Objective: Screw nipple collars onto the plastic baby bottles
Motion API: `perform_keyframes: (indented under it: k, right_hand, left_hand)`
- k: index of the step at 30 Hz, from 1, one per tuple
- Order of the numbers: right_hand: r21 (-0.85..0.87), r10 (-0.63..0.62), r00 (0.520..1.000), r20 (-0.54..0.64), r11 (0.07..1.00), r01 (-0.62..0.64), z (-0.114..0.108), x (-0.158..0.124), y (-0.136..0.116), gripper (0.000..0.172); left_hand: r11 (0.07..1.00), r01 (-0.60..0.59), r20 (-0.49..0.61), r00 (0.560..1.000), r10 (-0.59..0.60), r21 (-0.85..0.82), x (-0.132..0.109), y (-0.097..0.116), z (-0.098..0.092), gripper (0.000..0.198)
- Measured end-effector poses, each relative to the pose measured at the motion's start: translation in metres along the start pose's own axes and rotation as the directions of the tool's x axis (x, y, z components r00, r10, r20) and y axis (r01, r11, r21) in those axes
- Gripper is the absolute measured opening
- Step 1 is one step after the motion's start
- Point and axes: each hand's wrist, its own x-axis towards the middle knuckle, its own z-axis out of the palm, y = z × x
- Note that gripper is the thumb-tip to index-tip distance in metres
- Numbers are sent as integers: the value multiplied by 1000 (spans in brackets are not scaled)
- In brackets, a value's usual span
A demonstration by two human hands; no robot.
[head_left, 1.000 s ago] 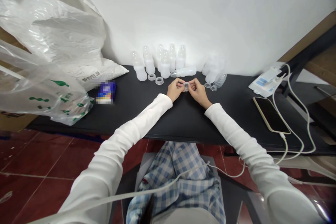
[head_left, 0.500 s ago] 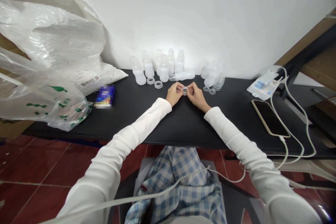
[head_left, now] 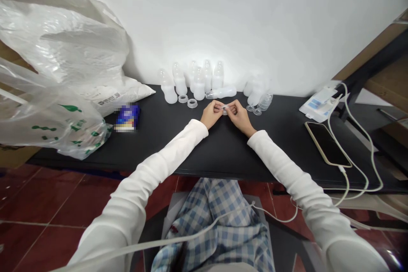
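Both hands meet over the black table, pinching one small translucent bottle collar ring [head_left: 225,111] between them. My left hand [head_left: 212,113] grips its left side and my right hand [head_left: 239,116] its right side; the fingers cover part of it. Behind to the left, several white baby bottles with clear caps stand upright, one of them a front bottle [head_left: 199,84]. Another bottle [head_left: 223,92] lies on its side just behind my hands. Two loose collar rings [head_left: 192,103] rest left of my hands. Clear nipples [head_left: 257,111] lie to the right.
White and clear plastic bags [head_left: 76,68] bulge over the table's left side, beside a blue packet [head_left: 128,117]. More bottle parts [head_left: 256,91] sit by the wall. At right are a phone [head_left: 328,143] on a white cable and a white box [head_left: 318,104].
The ring between my fingers has tilted, its opening now less turned towards me. My hands stay in nearly the same place.
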Motion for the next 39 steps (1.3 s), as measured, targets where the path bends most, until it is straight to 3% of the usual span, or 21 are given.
perform_keyframes:
  k: [7,13,18,29,39]
  right_hand:
    - [26,-40,997,69,999,39,-1,1,1,32]
    - [-51,-58,998,32,997,59,1,0,-1,14]
    - [-103,-61,998,-12,993,60,2,-2,-4,18]
    - [46,-12,1000,-7,999,13,0,1,2,34]
    - [25,17,1000,1,1000,-17,1,-1,6,40]
  left_hand:
    - [997,46,59,997,-43,-60,1,-1,-3,25]
    - [999,-5,41,999,4,41,-1,5,-2,23]
    - [998,11,40,999,-14,60,-3,11,0,22]
    - [950,168,130,982,-138,-264,2,-2,-4,27]
    - [995,98,113,989,-94,-30,-5,10,-3,15]
